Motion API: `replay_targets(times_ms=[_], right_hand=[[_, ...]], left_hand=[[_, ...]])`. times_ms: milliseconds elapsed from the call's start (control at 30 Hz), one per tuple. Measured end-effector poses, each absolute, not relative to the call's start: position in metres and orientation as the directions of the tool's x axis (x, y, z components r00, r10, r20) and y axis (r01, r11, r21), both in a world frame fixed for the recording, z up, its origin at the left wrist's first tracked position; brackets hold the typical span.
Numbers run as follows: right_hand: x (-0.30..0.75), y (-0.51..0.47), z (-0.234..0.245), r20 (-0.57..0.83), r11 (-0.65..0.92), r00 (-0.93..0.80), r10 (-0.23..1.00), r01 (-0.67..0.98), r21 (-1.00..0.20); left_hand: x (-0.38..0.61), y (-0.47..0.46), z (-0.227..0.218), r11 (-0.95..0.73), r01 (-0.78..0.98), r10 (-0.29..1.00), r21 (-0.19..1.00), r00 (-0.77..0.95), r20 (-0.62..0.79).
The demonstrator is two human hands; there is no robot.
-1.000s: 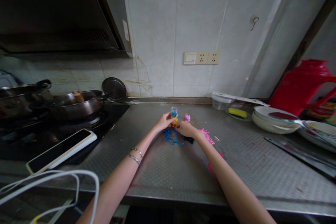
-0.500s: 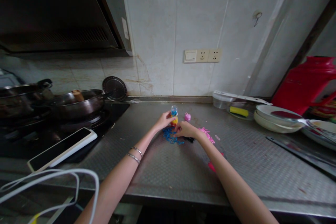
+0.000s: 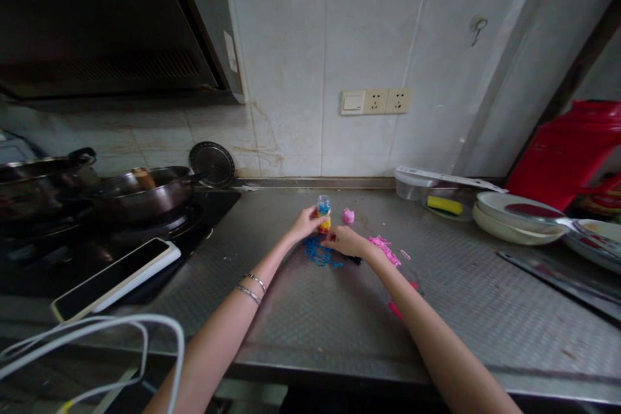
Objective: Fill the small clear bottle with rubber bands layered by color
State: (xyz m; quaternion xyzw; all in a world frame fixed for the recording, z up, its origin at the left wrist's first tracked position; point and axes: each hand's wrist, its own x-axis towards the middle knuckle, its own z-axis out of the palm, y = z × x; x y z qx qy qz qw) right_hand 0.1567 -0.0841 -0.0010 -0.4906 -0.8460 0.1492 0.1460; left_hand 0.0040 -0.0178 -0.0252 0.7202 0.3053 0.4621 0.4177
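Note:
My left hand [image 3: 306,222] is closed around a small clear jar [image 3: 323,202], which stands upright on the counter with yellow, red and blue bits inside. Just in front of it lies a loose pile of small blue pieces [image 3: 317,253] that look like paper clips. My right hand [image 3: 347,241] is over the pile's right side, its fingertips pinched together; what they hold, if anything, is too small to make out. Similar pink pieces [image 3: 384,250] are heaped beside my right wrist, with black ones [image 3: 355,259] partly hidden under that hand. Behind sits a small pink object [image 3: 348,215].
On the left, a pan [image 3: 145,197] and a pot [image 3: 36,187] stand on the stove, near a white device [image 3: 116,278] with a dark screen. To the right are bowls [image 3: 504,223], a yellow sponge [image 3: 444,206], a knife [image 3: 557,284] and a red thermos [image 3: 563,155].
My right hand's fingertips have lifted slightly from the blue pile, closer to the jar's base. My left hand still holds the jar in place. The whole view has shifted a little.

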Motion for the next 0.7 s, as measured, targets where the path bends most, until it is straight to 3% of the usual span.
replay_targets(times_ms=[300, 433, 700], right_hand=[[0.1544, -0.0898, 0.0029, 0.019, 0.466, -0.52, 0.854, 0.749, -0.471], [0.1536, -0.0907, 0.0018, 0.082, 0.456, -0.477, 0.875, 0.757, -0.468], [0.1534, -0.0932, 0.0029, 0.088, 0.48, -0.481, 0.872, 0.808, -0.34]], left_hand=[[0.0031, -0.0224, -0.0214, -0.468, 0.047, 0.823, 0.883, 0.389, 0.415], [0.003, -0.0231, -0.021, -0.451, 0.05, 0.832, 0.891, 0.383, 0.4], [0.0035, -0.0212, -0.0226, -0.451, 0.021, 0.828, 0.892, 0.382, 0.41]])
